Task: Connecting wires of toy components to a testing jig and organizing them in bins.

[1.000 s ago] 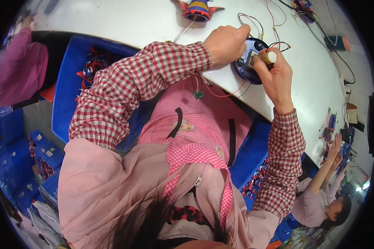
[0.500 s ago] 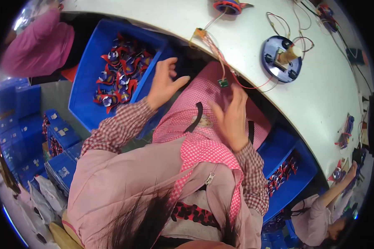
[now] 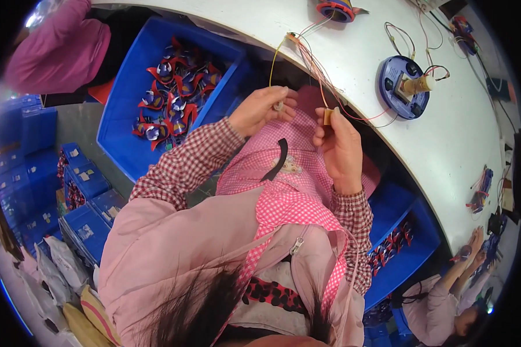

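Note:
Over my lap, my right hand [image 3: 340, 147] is closed, with a small yellowish-brown square piece [image 3: 328, 117] pinched between thumb and fingers. Thin wires [image 3: 318, 72] run up from that piece to the table edge. My left hand [image 3: 259, 110] is closed as well, its fingertips on a small round silvery piece [image 3: 278, 106] that is partly covered. A yellow wire [image 3: 274, 65] drops from the table edge to this hand. On the table, a red and blue round part [image 3: 336, 10] and a dark blue round housing [image 3: 389, 95] with a pale cylinder are wired up.
To my left, a blue bin [image 3: 117, 136] contains several red and purple toy-like parts [image 3: 171, 104]. Another blue bin [image 3: 408, 261] stands at right under the white table [image 3: 440, 150]. Co-workers sit at left [image 3: 52, 55] and lower right [image 3: 437, 303]. Blue crates [image 3: 87, 228] are stacked at left.
My right hand has closed on the small piece at the hanging wires. My left hand has moved right, from beside the bin to the yellow wire, and closed. The housing appears slightly shifted.

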`<state>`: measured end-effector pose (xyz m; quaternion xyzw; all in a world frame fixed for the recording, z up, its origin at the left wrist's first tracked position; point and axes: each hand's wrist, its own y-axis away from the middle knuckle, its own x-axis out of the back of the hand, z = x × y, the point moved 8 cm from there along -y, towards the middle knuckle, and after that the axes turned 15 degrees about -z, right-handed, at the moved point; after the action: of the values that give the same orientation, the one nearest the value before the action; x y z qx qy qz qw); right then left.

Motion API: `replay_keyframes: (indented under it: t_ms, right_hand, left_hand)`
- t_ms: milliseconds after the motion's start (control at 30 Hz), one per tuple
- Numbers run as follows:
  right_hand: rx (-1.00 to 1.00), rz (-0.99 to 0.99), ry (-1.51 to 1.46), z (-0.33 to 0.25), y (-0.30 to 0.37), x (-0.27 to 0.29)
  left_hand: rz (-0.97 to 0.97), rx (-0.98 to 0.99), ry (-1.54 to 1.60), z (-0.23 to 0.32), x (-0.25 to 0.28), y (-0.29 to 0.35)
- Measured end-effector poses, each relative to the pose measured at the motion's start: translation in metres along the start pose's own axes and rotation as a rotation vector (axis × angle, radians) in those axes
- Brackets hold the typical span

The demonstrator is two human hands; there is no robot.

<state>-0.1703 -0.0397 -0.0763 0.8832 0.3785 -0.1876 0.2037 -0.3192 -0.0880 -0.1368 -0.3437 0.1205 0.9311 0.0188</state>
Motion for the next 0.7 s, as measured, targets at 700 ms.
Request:
replay_keyframes:
  t_ms: [700]
  right_hand:
    - [0.028, -0.199, -0.241, -0.022, 0.009, -0.024]
  left_hand:
    - [-0.023, -0.822, -1.937, 0.155, -0.067, -0.02]
